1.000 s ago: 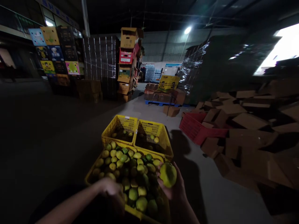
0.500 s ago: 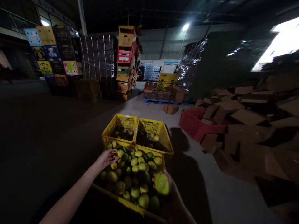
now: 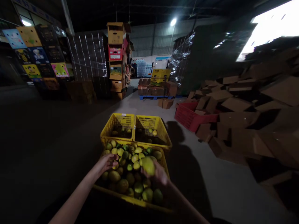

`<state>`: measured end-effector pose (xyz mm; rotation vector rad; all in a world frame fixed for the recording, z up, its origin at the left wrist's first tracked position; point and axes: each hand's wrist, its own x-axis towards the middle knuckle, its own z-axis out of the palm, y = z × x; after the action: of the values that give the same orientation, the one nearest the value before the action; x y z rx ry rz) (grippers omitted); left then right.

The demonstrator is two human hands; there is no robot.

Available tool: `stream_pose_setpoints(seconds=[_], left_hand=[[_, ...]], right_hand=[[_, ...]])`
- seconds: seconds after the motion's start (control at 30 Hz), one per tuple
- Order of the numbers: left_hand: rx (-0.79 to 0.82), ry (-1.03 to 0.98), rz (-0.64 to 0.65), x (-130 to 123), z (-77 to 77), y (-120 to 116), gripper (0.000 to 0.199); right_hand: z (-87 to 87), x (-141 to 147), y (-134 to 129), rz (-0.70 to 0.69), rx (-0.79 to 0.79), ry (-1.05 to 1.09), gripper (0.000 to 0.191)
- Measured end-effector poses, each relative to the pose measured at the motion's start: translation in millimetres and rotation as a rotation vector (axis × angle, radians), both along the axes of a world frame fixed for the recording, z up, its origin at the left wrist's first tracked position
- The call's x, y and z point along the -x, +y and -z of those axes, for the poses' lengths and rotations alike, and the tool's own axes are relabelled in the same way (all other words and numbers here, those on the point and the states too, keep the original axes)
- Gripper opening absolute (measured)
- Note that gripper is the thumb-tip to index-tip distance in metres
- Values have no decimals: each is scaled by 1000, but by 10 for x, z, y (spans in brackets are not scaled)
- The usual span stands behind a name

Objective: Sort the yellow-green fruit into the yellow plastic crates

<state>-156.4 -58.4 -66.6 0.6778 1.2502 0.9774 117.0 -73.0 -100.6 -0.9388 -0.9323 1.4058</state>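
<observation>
My right hand (image 3: 160, 173) is closed around a large yellow-green lemon (image 3: 149, 166), raised above the near yellow crate (image 3: 137, 201). Many lemons (image 3: 114, 176), some yellow and some green, fill that crate. Over its left side, my left hand (image 3: 107, 163) hovers with fingers loosely bent and apart, no fruit visible in it. Its fingertips are close to the lemons below; whether they touch is unclear. Behind stand two more yellow crates, a left one (image 3: 105, 131) and a right one (image 3: 166, 137), each with a few lemons at the bottom.
To the right, a red crate (image 3: 190, 117) sits against a large heap of flattened cardboard boxes (image 3: 235, 104). Stacked cartons (image 3: 116, 59) and wrapped pallets stand farther back. A blue pallet (image 3: 153, 97) carries boxes, with a small carton (image 3: 165, 103) on the floor before it.
My right hand has carried the lemon left and up from the crate's right edge to over the pile. My left hand has shifted slightly down. The camera view has turned somewhat right.
</observation>
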Motion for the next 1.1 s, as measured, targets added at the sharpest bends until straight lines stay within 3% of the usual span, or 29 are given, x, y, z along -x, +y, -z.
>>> stream_pose_setpoints(seconds=[0.07, 0.13, 0.23, 0.33, 0.43, 0.53, 0.6, 0.73, 0.9, 1.0, 1.1], left_hand=[[13, 19, -8, 13, 4, -3, 22], [27, 47, -25, 23, 15, 2, 24], [6, 94, -33, 40, 27, 20, 26], [-12, 155, 13, 51, -7, 31, 27], [-103, 370, 69, 39, -85, 11, 22], [-237, 726, 188, 13, -145, -30, 18], [-257, 874, 262, 3, -158, -46, 21], [-285, 950, 268, 37, -163, -20, 25], [-266, 1044, 262, 172, -185, 12, 28], [-304, 1112, 290, 252, -115, -7, 26], [-334, 1117, 395, 287, 67, -49, 14]], right_hand=[[-132, -137, 361, 11, 32, 49, 38], [-180, -237, 500, -32, 75, 89, 38], [-184, -303, 419, -78, 74, 98, 47], [-151, -322, 314, -10, 38, -9, 55], [-28, -331, 312, 42, -92, -405, 54], [189, -285, 326, -129, -223, -1052, 45], [340, -201, 328, -231, -223, -1273, 44], [548, 17, 408, -232, -174, -1363, 55], [639, 161, 651, -233, -112, -1411, 49], [575, 175, 728, -218, -105, -1369, 44], [345, 135, 700, -190, -153, -1276, 40]])
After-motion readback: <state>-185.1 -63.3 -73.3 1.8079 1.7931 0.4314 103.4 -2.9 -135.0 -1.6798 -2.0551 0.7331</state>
